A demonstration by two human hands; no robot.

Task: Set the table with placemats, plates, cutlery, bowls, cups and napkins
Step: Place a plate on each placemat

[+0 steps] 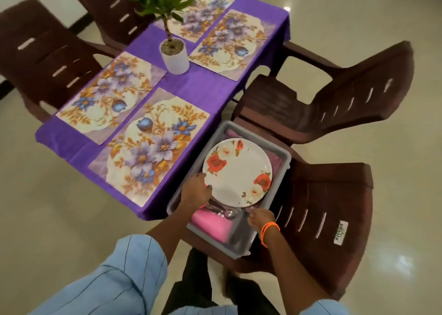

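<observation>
Purple-clothed table (191,92) carries four floral placemats (153,147), nothing else set. Beside the table, grey tub (279,157) on a chair (334,219) holds the floral plate (239,171) on top. Left hand (195,191) grips the plate's near-left rim, fingers curled under. Right hand (259,219) is at the near rim; grip unclear. Plate looks rigid, glossy, likely slippery and breakable: hold opposite rims. Cutlery (222,210) and pink napkins (210,224) lie beneath the plate.

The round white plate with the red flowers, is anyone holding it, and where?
Yes. The left hand grips the round white floral plate at its near-left rim; the right hand meets its near edge, grip unclear.
</observation>
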